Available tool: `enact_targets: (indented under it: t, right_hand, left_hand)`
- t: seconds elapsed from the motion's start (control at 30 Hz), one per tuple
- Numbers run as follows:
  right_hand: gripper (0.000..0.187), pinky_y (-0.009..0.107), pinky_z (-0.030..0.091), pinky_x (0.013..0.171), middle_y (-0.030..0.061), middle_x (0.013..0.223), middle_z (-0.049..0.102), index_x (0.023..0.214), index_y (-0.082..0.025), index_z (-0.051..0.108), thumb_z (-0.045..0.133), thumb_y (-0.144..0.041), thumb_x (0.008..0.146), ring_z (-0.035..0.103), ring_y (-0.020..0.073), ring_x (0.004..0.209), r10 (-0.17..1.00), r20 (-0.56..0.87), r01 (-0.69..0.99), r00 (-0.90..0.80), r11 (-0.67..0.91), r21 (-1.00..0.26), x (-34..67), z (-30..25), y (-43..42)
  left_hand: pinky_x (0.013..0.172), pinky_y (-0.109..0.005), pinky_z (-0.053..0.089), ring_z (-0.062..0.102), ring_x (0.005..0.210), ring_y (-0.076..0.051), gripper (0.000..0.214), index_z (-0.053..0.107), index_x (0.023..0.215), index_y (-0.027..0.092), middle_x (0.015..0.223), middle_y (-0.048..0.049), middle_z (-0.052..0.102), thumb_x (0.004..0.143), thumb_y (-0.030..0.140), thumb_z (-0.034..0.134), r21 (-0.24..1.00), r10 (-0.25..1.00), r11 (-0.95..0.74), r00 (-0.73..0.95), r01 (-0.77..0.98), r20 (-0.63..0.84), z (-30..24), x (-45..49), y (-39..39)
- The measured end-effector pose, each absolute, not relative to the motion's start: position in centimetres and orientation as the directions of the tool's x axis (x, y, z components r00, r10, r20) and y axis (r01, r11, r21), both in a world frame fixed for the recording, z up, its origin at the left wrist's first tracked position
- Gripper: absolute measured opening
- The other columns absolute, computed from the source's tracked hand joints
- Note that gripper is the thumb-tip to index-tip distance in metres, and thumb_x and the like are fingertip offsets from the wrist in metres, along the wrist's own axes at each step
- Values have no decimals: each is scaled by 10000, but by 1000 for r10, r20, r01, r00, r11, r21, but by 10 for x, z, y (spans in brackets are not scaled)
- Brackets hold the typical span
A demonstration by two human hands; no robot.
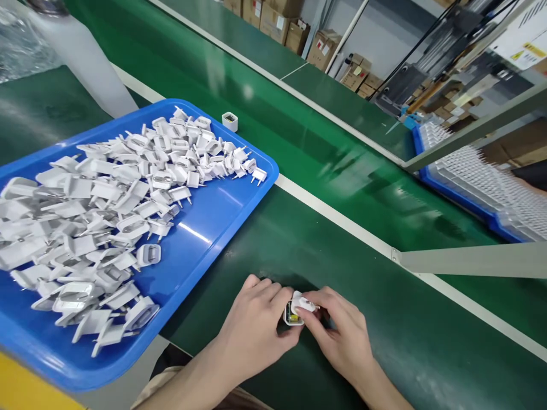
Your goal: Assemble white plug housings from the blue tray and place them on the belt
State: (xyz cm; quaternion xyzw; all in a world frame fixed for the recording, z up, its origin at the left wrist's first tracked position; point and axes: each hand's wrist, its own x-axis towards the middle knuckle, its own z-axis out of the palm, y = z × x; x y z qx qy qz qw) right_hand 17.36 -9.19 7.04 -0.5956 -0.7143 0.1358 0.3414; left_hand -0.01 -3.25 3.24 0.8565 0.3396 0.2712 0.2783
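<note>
Over the dark green bench, my left hand [262, 319] is closed on a white charger housing [293, 318] whose end is uncovered, with a green circuit board and a yellow part inside. My right hand [339, 327] pinches a white plug cap [305, 304] with metal pins. The cap is tilted against the housing's uncovered end. Left of my hands lies a large blue tray [196, 262] heaped with many loose white plug caps [128, 193]. Parts of the housing are hidden by my fingers.
A single white charger housing [229, 121] stands on the green conveyor [333, 154] beyond the tray. At the right, a metal frame post [474, 261] crosses near a blue tray of white pieces [482, 182]. Cardboard boxes [273, 23] line the back. Another person's sleeve [81, 57] is at upper left.
</note>
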Motion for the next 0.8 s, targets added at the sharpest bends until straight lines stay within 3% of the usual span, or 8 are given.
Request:
enact_targets:
  t: [0.07,0.2,0.33,0.43,0.57,0.8]
  right_hand:
    - [95,262,439,540,-2,752,624,1039,-211,605,652,-149,985,529,137,587,935,347,771,-69,271,-577,172,74,-94]
    - [68,263,407,527,-10,719,576,1026,-200,578,614,-146,1006,504,131,574,941,313,791,-125,286,-541,168,74,-97]
    - [99,264,402,540,3,739,570,1016,-189,569,617,-105,993,505,133,596,928,340,820,-151,310,-481,164,68,-97]
    - [108,257,399,534,3,744,578,1017,-186,568,621,-97,986,501,129,594,929,348,820,-124,293,-491,164,65,-97]
    - [103,251,395,515,-18,718,560,1003,-199,556,619,-119,991,483,120,559,947,309,795,-91,256,-550,164,66,-96]
    - [176,290,320,510,-15,701,486,1010,-192,541,635,-58,945,429,145,580,913,381,833,-144,320,-452,161,63,-96]
  left_hand:
    - [715,-350,317,538,692,-180,199,486,779,206,708,37,578,850,196,672,674,740,-596,624,436,250,33,0,-32]
    - [668,-352,286,474,614,-171,246,438,726,212,646,31,538,898,227,613,632,767,-605,565,483,302,32,5,-34]
    - [678,-362,293,524,623,-186,67,568,906,183,679,27,626,912,236,608,638,729,-639,603,430,324,31,4,-31]
    - [718,-366,318,581,687,-200,204,597,1081,185,764,30,704,887,214,653,680,708,-625,646,383,286,30,-1,-27]
    - [707,-366,310,573,691,-201,169,595,1048,207,822,21,732,914,247,689,710,717,-586,658,390,230,28,-4,-27]
    - [688,-366,297,537,674,-199,175,585,1018,213,759,32,688,902,239,713,712,730,-576,646,403,225,26,-3,-28]
